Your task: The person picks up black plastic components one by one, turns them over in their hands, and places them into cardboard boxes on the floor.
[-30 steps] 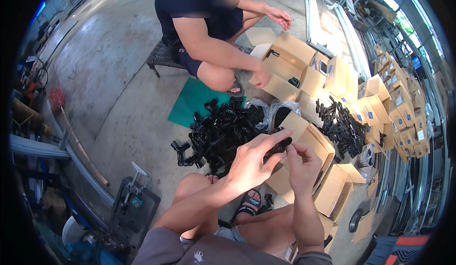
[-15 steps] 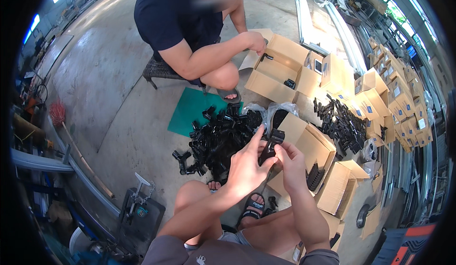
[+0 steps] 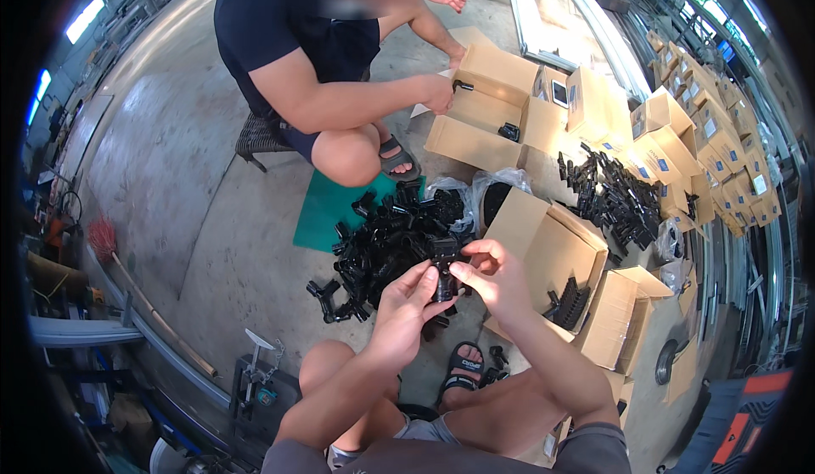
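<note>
Near the middle of the view, with 12 o'clock toward the top and the held part as the dial's centre, a black fitting (image 3: 443, 274) was held up between the person's two hands, over the near edge of a heap as seen from above. The left hand (image 3: 401, 306) gripped its lower body, thumb pressed to the side and fingers curled beneath. The right hand (image 3: 494, 280) pinched it from 3 o'clock, thumb pressed on it and index finger arched near its top; the remaining fingers were partly hidden.

At 10 o'clock lay the heap of black fittings (image 3: 373, 249), partly on a green sheet (image 3: 316, 215). At 3 o'clock an open carton (image 3: 556, 258) held a row of black parts (image 3: 574, 302), with a narrower open carton (image 3: 626, 313) just beside it. A second black heap (image 3: 611, 202) lay at 2 o'clock, and stacked boxes (image 3: 722, 147) stood farther out that way.

Toward 11 o'clock a co-worker (image 3: 293, 84) sat on a dark woven stool (image 3: 257, 140), one hand (image 3: 437, 94) at the edge of a wide open box (image 3: 492, 100) between 12 and 1 o'clock.
</note>
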Tool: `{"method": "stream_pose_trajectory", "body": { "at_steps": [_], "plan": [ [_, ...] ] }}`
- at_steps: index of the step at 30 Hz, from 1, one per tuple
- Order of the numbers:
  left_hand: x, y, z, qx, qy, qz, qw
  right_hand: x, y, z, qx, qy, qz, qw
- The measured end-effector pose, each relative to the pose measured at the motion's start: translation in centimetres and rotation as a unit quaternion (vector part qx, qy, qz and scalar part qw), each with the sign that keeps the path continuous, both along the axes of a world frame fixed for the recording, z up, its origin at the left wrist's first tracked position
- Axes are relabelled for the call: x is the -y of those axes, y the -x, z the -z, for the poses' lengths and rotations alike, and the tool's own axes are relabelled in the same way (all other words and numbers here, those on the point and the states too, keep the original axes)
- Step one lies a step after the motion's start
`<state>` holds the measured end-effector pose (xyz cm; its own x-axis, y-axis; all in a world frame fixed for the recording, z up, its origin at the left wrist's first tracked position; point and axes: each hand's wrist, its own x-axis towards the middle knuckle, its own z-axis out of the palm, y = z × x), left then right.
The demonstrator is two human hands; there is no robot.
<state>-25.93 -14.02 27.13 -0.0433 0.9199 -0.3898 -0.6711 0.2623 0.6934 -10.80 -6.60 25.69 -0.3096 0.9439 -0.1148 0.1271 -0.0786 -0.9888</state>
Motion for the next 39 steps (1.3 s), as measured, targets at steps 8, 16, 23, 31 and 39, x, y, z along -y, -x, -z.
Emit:
{"method": "stream_pose_trajectory", "body": {
  "at_steps": [8, 16, 23, 31, 39],
  "plan": [
    [-1.4, 3.0, -2.0, 0.044, 0.026, -0.035, 0.998, -18.7, -3.4, 20.0, 0.217, -0.129, 0.117, 0.961],
    [-3.5, 3.1, -0.5, 0.032, 0.128, -0.089, 0.987, -23.2, 2.5, 31.9, 0.553, -0.242, -0.111, 0.790],
    [-5.3, 3.2, -0.6, 0.046, 0.202, -0.125, 0.970, -23.2, 3.5, 35.5, 0.556, -0.231, -0.180, 0.778],
    [-5.9, 3.1, 0.1, 0.036, 0.169, -0.072, 0.982, -23.7, 2.8, 36.1, 0.556, -0.200, -0.203, 0.781],
    [-4.7, 2.6, -0.9, 0.059, 0.133, -0.072, 0.987, -23.7, 1.2, 33.4, 0.506, -0.203, -0.141, 0.826]
  ]
}}
